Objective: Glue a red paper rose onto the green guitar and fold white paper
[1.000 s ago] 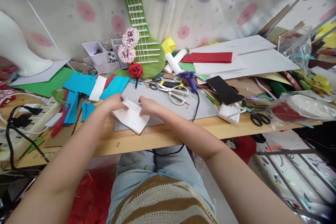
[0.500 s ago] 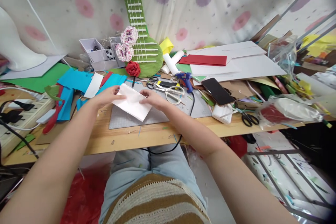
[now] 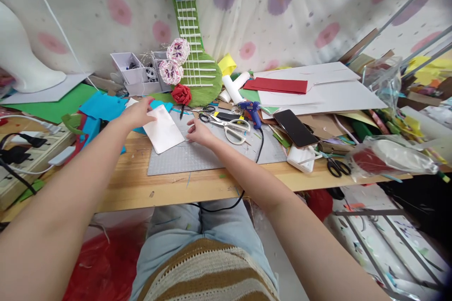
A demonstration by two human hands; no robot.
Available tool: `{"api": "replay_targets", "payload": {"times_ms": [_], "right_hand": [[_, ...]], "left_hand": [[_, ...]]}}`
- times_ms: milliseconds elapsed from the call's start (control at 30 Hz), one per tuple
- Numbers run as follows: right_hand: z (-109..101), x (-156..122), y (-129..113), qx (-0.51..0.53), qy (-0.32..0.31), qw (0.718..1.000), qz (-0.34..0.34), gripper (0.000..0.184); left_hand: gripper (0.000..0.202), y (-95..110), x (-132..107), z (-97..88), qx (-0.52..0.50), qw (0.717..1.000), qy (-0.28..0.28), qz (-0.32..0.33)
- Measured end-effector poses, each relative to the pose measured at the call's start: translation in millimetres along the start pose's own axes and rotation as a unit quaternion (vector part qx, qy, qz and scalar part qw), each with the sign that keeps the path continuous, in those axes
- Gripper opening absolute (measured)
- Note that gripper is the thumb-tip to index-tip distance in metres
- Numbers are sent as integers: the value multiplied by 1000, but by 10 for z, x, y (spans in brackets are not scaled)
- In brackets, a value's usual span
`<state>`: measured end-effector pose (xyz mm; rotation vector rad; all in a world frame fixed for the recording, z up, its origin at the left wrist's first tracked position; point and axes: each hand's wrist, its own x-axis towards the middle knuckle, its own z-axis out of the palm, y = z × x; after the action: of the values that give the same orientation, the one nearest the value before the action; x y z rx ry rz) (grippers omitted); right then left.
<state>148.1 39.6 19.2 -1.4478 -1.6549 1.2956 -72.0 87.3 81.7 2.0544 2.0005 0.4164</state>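
A folded sheet of white paper (image 3: 164,130) lies aslant over the grey cutting mat (image 3: 183,162). My left hand (image 3: 139,114) grips its upper left corner, thumb on top and the other fingers partly hidden behind. Just past the paper's right edge, my right hand (image 3: 199,132) hovers low over the mat, fingers loosely bent and slightly apart, with nothing visible in them. Beside that hand are white-handled scissors (image 3: 236,130) and a yellow-and-black cutter (image 3: 226,117). A blue glue gun (image 3: 251,112) rests farther right.
A green paper guitar (image 3: 203,80) with paper flowers stands at the back. Blue paper pieces (image 3: 102,106) and a power strip (image 3: 31,164) are on the left. To the right lie a phone (image 3: 295,128), black scissors (image 3: 338,167), a red strip (image 3: 277,85) and white boards (image 3: 348,96).
My right hand has let go of the paper's right side. My left hand has moved left and away from me with the paper, which has turned. The view has shifted slightly.
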Motion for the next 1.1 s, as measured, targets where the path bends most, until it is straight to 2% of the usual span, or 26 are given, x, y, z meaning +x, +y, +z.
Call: {"api": "replay_targets", "payload": {"times_ms": [100, 133, 267, 333, 433, 533, 700, 833, 1100], "right_hand": [[-41, 70, 81, -84, 36, 995, -25, 35], [-58, 76, 117, -92, 40, 994, -33, 31], [-88, 41, 274, -67, 50, 993, -85, 19], [-84, 11, 326, -56, 52, 991, -112, 16], [-72, -23, 345, -69, 59, 987, -133, 12], [-61, -31, 335, -90, 68, 983, -146, 10], [-53, -4, 361, -87, 68, 983, -147, 12], [-52, 17, 394, -84, 66, 983, -151, 12], [-57, 17, 389, -87, 66, 982, -156, 12]], "left_hand": [[54, -17, -95, 117, 46, 992, 98, 67], [50, -19, -158, 178, 41, 989, 112, 85], [30, -74, -490, 437, -21, 982, 64, 178], [36, -132, -652, 511, -52, 981, 60, 175], [48, -242, -825, 515, -69, 981, 60, 173], [39, -364, -911, 468, -88, 975, 57, 196], [18, -466, -952, 474, -110, 969, 66, 211], [19, -434, -951, 523, -112, 969, 74, 206], [20, -437, -936, 561, -117, 975, 44, 185]]}}
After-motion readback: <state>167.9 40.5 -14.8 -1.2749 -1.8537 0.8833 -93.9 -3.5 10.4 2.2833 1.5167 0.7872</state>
